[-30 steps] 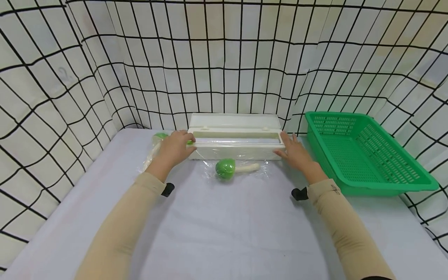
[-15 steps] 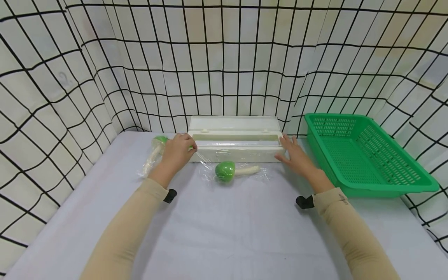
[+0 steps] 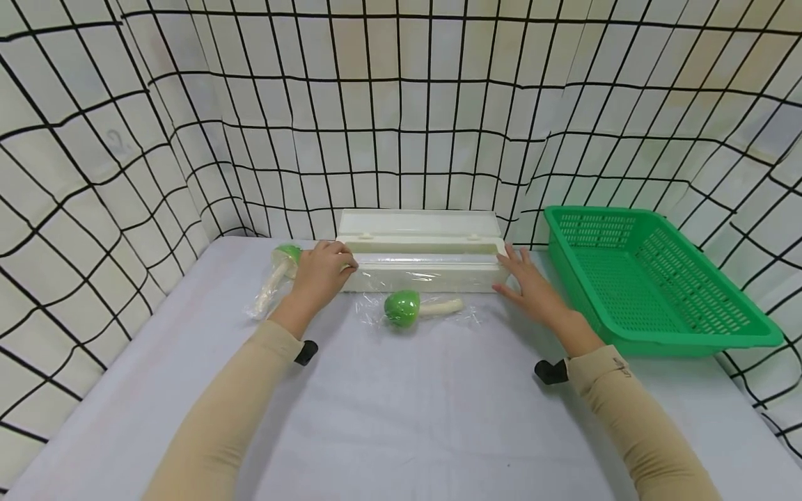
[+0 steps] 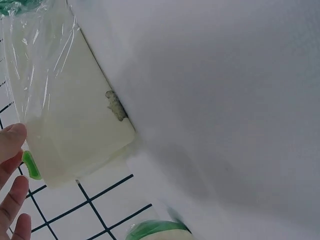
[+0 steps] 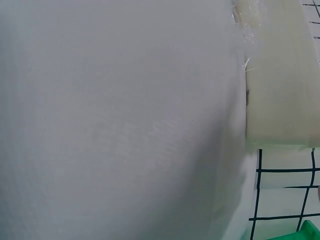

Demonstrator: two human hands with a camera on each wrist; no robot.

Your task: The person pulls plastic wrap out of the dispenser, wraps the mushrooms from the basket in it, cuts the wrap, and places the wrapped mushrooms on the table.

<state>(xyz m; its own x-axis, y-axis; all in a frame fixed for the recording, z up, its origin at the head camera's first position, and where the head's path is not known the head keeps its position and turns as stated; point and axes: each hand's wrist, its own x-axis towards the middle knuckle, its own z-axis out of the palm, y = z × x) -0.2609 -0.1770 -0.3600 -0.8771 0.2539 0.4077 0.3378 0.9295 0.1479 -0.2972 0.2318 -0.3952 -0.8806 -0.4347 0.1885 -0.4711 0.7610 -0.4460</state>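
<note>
A white cling film dispenser [image 3: 420,221] stands at the back of the table, lid raised, the roll showing inside. At its left end my left hand [image 3: 322,275] pinches the cling film [image 4: 37,70] between thumb and fingers; the film stretches down the front. A small green tab [image 4: 31,165] sits by those fingers on the box end. My right hand [image 3: 532,292] touches the right end of the dispenser with spread fingers. In front lies a green-capped mushroom [image 3: 402,308] with a white stem, film around and under it.
A second green-capped mushroom [image 3: 287,255], wrapped in film, lies left of my left hand. A green plastic basket [image 3: 670,339] stands at the right. Black wire mesh [image 3: 401,129] over white sheeting encloses the back and sides of the white-covered table [image 3: 438,417].
My left hand has gone from spread fingers at the dispenser's left end to pinching the film and has shifted slightly right. My right hand has slid slightly toward me, still at the right end.
</note>
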